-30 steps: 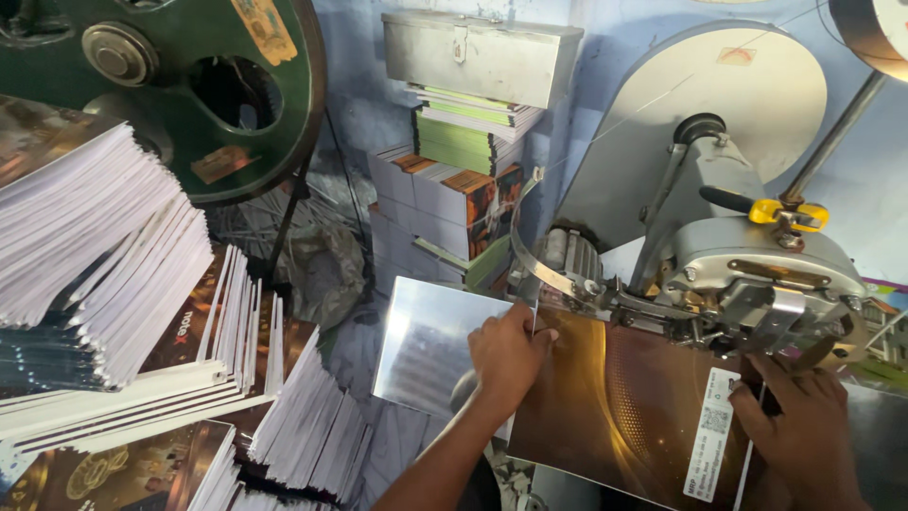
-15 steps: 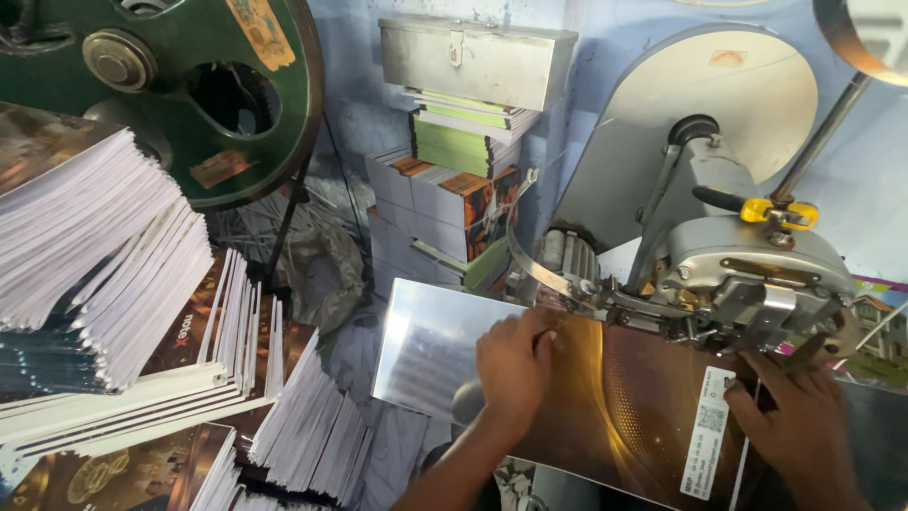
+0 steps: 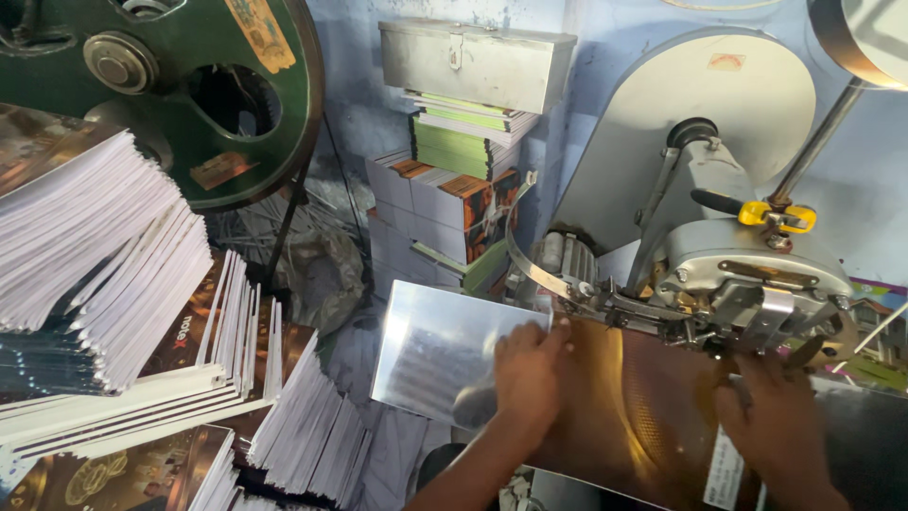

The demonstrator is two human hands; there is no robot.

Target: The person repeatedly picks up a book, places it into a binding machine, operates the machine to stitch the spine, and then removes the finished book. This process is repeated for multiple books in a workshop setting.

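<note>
Hands first: the left hand [image 3: 530,374] lies flat on a shiny brown booklet cover [image 3: 629,416], with the fingers pressed down near its top edge, not curled around anything. Over on the other side, the right hand [image 3: 776,426] rests on the same cover close to the machine head, and it is too blurry to tell if it pinches the cover or only pushes on it. Now from big to small. A big green wheel [image 3: 170,85] fills the top left corner. Next is the grey stitching machine [image 3: 738,255] with its round pale guard, and the cover sits right under its head, on a silver metal saddle [image 3: 435,350] that sticks out to the left. On the left side lean tall piles of white-paged booklets [image 3: 95,255], fanned out, with brown covers peeking between them. At the back, by the blue wall, stands a stack of books [image 3: 454,189] in green, white and orange, with a grey metal box [image 3: 473,61] on top. Smallest is the yellow clip [image 3: 771,215] on the rod above the machine head. As for how far the work has come, I think it is in the middle: one booklet is lined up under the head right now, and the many piles on the left look like either finished ones or ones waiting, but I cannot tell which.
</note>
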